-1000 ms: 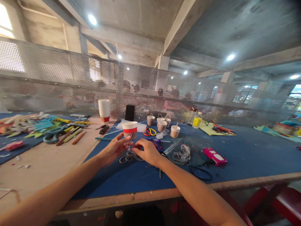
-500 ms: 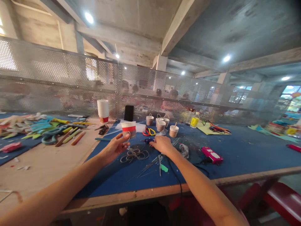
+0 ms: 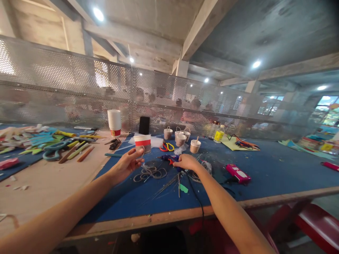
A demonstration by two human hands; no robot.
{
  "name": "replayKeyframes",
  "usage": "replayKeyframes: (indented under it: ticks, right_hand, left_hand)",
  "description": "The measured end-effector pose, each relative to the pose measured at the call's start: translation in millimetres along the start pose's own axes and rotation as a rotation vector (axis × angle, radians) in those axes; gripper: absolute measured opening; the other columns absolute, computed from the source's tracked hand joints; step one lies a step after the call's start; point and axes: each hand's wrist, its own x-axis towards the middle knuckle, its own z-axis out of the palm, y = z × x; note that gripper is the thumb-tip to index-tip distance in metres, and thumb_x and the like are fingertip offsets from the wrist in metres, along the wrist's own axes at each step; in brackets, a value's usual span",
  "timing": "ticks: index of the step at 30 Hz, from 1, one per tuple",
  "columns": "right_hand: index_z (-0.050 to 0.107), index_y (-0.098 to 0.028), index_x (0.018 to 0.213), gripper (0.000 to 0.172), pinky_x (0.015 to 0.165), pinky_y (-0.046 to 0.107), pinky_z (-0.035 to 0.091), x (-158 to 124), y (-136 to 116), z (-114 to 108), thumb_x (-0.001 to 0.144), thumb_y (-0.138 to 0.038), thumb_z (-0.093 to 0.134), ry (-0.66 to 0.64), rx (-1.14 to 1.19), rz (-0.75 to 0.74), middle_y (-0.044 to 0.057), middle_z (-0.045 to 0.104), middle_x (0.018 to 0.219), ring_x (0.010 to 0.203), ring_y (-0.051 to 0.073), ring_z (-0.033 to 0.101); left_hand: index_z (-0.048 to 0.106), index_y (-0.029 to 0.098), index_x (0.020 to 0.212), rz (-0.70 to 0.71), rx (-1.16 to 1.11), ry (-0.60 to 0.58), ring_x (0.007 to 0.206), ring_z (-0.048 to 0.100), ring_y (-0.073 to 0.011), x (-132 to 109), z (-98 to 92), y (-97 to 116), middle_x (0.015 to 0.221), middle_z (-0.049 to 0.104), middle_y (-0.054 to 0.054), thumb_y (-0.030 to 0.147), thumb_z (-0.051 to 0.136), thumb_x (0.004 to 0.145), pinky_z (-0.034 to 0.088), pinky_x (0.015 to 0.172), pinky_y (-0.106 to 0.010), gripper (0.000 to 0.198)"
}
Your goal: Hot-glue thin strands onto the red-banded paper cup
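Note:
My left hand [image 3: 129,164] pinches a thin grey-brown cord [image 3: 143,152] between thumb and fingers, right beside a white paper cup [image 3: 142,141] with a red band. Whether the fingers also bear on the cup is unclear. Below the hand, loose loops of the cord [image 3: 151,173] lie on the blue mat. My right hand [image 3: 187,162] is closed at the handle of a blue glue gun [image 3: 167,158] with an orange trigger, its nozzle pointing left toward the cup. The palm side and most fingers are hidden. Red-and-yellow scissors [image 3: 168,146] lie just behind the gun.
Several cord-covered small cups [image 3: 180,139] stand behind, near a yellow-labelled bottle [image 3: 219,134]. A cup stack [image 3: 114,122], a black phone [image 3: 144,125] and hand tools [image 3: 79,150] are left. A pink box [image 3: 238,173] sits right. The black cable [image 3: 197,197] crosses the front edge.
My right hand has shifted slightly right along the glue gun, so its orange trigger now shows. My left hand stays by the cup with the cord. The view has moved slightly.

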Motion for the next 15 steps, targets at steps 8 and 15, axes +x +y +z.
replayKeyframes:
  ticks: [8, 15]
  right_hand:
    - [0.067, -0.019, 0.087, 0.031, 0.056, 0.024, 0.048, 4, 2, -5, 0.090, -0.049, 0.072, 0.151, 0.657, -0.019, 0.000, 0.068, 0.073, 0.065, 0.015, 0.063]
    - [0.063, -0.020, 0.101, 0.040, 0.066, 0.027, 0.053, -15, -27, -4, 0.080, -0.050, 0.080, 0.203, 1.140, -0.314, 0.001, 0.071, 0.086, 0.073, 0.015, 0.066]
  left_hand:
    - [0.069, 0.016, 0.093, 0.029, -0.012, 0.031, 0.057, 0.072, -0.0103, 7, -7.7, 0, 0.082, 0.072, 0.000, 0.011, 0.085, 0.083, 0.058, 0.050, -0.015, 0.019]
    - [0.073, 0.016, 0.099, 0.025, 0.021, 0.033, 0.058, 0.071, -0.0105, 6, -7.8, -1, 0.099, 0.079, -0.008, 0.013, 0.082, 0.086, 0.059, 0.052, -0.017, 0.016]
